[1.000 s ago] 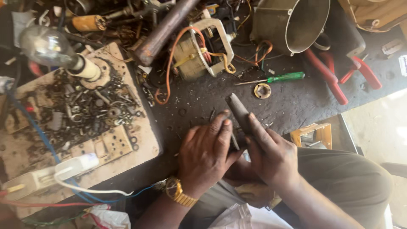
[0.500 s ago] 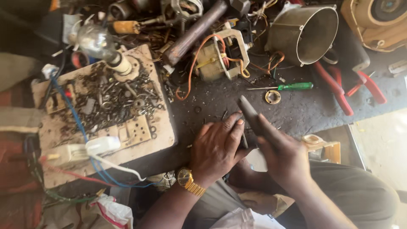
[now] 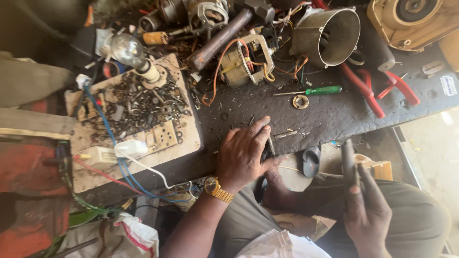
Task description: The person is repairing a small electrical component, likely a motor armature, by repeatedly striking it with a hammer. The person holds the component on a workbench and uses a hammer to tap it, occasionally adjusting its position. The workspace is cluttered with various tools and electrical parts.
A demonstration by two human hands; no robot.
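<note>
A: The grip first: the right hand [image 3: 366, 210] is clenched round a dark, slim metal tool [image 3: 348, 162], its long axis standing nearly upright in the head view, tip pointing away from the person, held off the counter's edge above the lap.

B: And the left hand [image 3: 244, 155]?

A: Released, fingers spread flat on the dark, grimy counter [image 3: 334, 114], grasping nothing. Just beside its fingertips lies a thin grey metal rod [image 3: 271, 144], running roughly front to back, with a short grey pin [image 3: 286, 135] close by.

B: So which hand is nearer those small parts?

A: The left, by far; the right hand with its tool is well apart, to the right and nearer the body.

B: Anything else about?

A: Largest down: a grey metal cylinder housing [image 3: 327, 36], a copper-wound motor stator [image 3: 244, 62], a wooden board heaped with screws [image 3: 138, 110], red-handled pliers [image 3: 377, 91], a green-handled screwdriver [image 3: 311, 91], and a small brass ring [image 3: 300, 102].
</note>
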